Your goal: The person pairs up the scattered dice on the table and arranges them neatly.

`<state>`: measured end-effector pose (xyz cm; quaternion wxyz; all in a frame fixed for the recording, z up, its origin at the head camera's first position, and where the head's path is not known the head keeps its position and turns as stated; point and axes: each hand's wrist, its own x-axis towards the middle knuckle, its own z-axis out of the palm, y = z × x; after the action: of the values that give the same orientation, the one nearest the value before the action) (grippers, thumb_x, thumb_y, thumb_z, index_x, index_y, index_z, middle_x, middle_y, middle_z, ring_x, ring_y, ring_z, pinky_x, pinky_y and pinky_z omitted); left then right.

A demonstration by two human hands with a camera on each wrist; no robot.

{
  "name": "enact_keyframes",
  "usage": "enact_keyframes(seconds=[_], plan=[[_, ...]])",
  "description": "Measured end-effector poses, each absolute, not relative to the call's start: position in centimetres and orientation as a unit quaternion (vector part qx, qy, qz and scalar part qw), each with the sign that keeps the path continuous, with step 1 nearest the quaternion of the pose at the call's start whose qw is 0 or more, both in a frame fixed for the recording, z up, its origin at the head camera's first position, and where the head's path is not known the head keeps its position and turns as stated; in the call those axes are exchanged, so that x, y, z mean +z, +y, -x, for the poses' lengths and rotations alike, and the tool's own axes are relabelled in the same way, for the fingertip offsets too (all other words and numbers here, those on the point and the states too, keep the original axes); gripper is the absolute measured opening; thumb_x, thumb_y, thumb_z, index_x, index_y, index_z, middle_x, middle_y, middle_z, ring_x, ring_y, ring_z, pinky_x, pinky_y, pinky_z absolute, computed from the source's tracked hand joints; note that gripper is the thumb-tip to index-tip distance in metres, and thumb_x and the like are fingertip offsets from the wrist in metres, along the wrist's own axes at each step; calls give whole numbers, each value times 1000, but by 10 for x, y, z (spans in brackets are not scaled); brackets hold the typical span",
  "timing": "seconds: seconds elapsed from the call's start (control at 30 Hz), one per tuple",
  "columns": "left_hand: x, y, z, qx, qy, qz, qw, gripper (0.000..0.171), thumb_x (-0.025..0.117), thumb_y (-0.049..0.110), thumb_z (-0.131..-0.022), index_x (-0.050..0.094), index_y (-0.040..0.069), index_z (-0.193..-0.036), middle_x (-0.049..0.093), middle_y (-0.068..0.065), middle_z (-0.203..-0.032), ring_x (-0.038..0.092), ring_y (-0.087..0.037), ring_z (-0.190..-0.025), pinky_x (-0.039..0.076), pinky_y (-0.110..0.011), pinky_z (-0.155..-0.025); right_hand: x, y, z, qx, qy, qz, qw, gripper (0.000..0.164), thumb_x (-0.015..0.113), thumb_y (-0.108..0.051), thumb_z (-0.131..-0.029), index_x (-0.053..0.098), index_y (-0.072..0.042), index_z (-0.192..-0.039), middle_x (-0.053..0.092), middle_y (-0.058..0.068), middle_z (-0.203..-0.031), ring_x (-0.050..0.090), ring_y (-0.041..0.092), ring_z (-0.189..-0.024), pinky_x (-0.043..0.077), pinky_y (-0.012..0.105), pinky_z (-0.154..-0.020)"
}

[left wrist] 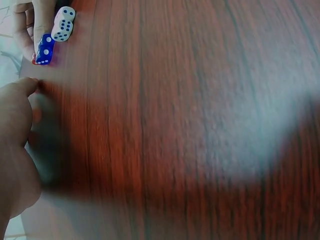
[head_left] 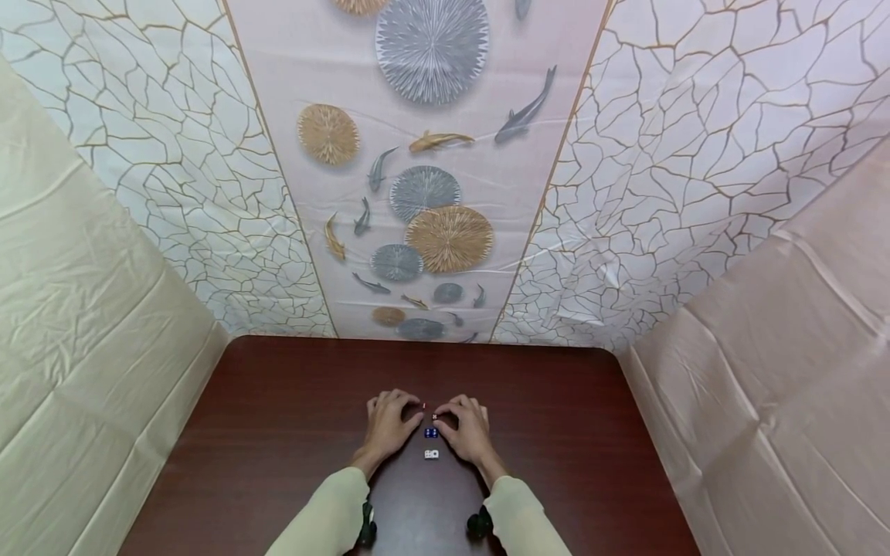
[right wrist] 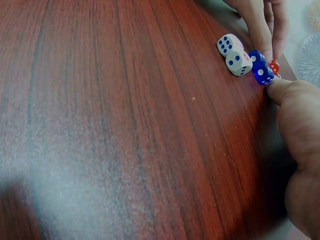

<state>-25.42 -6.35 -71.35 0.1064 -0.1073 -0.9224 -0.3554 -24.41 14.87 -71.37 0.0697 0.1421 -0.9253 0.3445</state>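
In the head view, my left hand (head_left: pixel 392 425) curls thumb and forefinger toward a small red die (head_left: pixel 423 405) at its fingertips, partly hidden by the forefinger. My right hand (head_left: pixel 467 428) pinches another red die (head_left: pixel 435 417) with white spots, between thumb and forefinger. Close in front of the right thumb, two blue dice (head_left: pixel 431 433) lie side by side. Nearer my body sit two white dice (head_left: pixel 431 455), also touching each other. From the right wrist, a red die (right wrist: pixel 274 66) shows just under the left fingertips, behind the blue dice (right wrist: pixel 261 67).
All the dice rest on or close over a dark reddish-brown wooden table (head_left: pixel 292 432). Behind it hangs a patterned cloth (head_left: pixel 431 154) with fish and round motifs. Cream padded panels (head_left: pixel 83 324) flank the table on both sides.
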Motion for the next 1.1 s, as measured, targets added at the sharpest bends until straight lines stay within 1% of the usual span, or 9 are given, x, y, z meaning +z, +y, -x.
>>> enact_keyframes(seconds=[0.2,0.33,0.43,0.57,0.7,0.87,0.93,1.03,1.1], plan=[[-716,-57,256,-349,-923,97,127,19,94,23,-94,86,16,-110,80,-6,-112,67,-33,-112,36,-65,-110,-713,149,244,341,-922,-158,95,15,88,-24,-99,86,-19,-113,71,2,-113,59,22,-106,38,47,-96],[-723,-54,257,-348,-920,97,153,17,95,23,-92,86,17,-106,79,-6,-109,67,-34,-109,37,-64,-104,-712,149,244,342,-926,-145,72,15,87,-25,-101,86,-20,-115,71,0,-114,59,21,-108,38,48,-100],[-728,-53,259,-358,-915,94,160,16,95,24,-92,86,17,-105,78,-7,-109,66,-35,-109,36,-64,-103,-712,149,244,340,-929,-136,59,15,86,-26,-102,86,-21,-116,70,-1,-115,60,21,-109,39,49,-102],[-732,-53,260,-369,-911,90,163,14,94,23,-93,86,17,-103,77,-7,-109,65,-36,-109,35,-65,-105,-712,148,245,338,-929,-136,57,14,86,-26,-102,85,-22,-115,71,-1,-115,60,21,-109,39,49,-102],[-731,-52,259,-363,-911,90,173,13,94,22,-93,86,17,-101,77,-6,-108,65,-35,-108,36,-65,-103,-712,148,246,340,-929,-134,55,14,86,-26,-102,86,-23,-116,71,-1,-116,60,20,-110,39,49,-102],[-723,-52,257,-366,-915,82,146,11,92,22,-96,87,18,-104,78,-7,-111,65,-35,-113,35,-65,-108,-713,148,245,342,-928,-136,58,14,86,-26,-102,86,-23,-116,71,-1,-117,60,20,-109,38,48,-101],[-720,-53,255,-368,-917,81,134,10,91,22,-97,87,18,-105,78,-7,-113,66,-35,-114,34,-67,-112,-715,148,245,343,-926,-143,71,14,86,-26,-102,86,-23,-115,71,0,-116,59,21,-108,38,48,-100],[-720,-54,254,-363,-919,84,125,10,91,23,-98,88,19,-106,78,-6,-113,66,-34,-114,33,-66,-114,-716,149,244,344,-924,-147,80,14,86,-26,-102,86,-22,-115,71,0,-115,59,21,-107,38,48,-99],[-721,-56,253,-364,-918,90,128,9,91,22,-97,88,19,-105,78,-5,-112,66,-32,-113,34,-65,-113,-716,149,243,344,-924,-145,80,14,86,-26,-102,86,-22,-115,71,-1,-115,59,21,-107,38,48,-99]])
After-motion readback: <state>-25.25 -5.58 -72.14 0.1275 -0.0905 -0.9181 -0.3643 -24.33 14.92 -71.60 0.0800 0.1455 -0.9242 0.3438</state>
